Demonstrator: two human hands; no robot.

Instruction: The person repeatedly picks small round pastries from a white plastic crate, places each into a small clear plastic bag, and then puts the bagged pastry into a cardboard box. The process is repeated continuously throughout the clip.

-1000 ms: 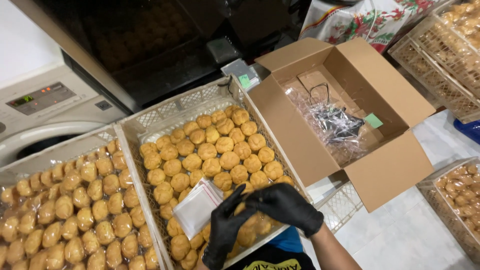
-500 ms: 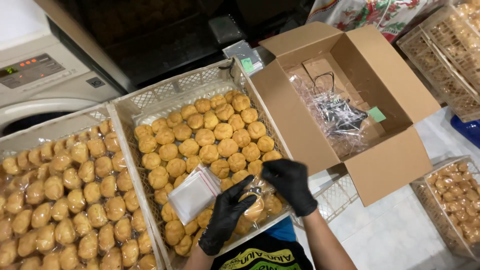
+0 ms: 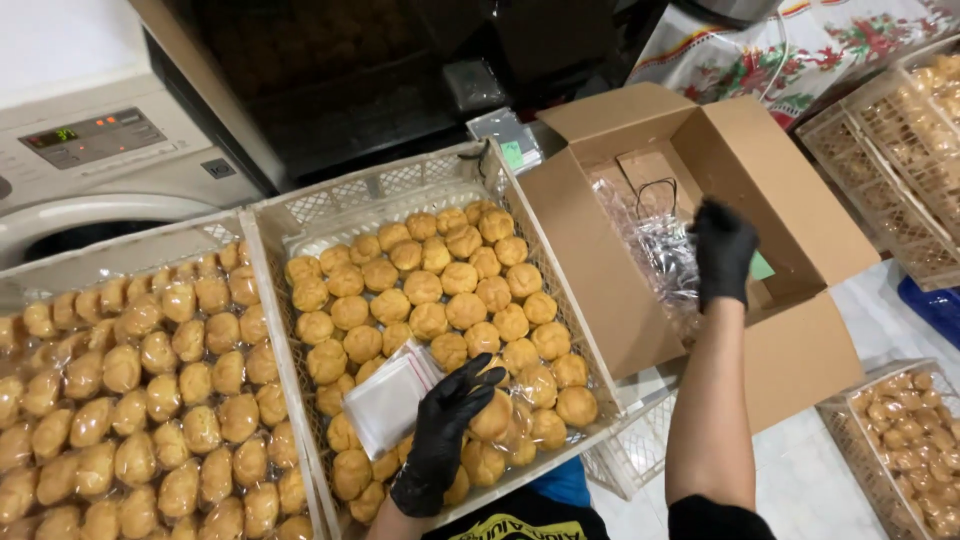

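Pastries [image 3: 440, 300], left hand [image 3: 445, 435] fingers spread on them; right hand [image 3: 722, 250] inside cardboard box [image 3: 790, 360]

An open brown cardboard box [image 3: 790, 350] stands at the right, its flaps spread, with crumpled clear plastic wrappers [image 3: 655, 245] and a small green label [image 3: 764, 266] inside. A stack of flat clear plastic bags [image 3: 385, 400] lies on the wrapped pastries in the middle crate. At upper left, a grey washing machine panel carries a small dark rectangular display [image 3: 92, 137] with green and orange digits.
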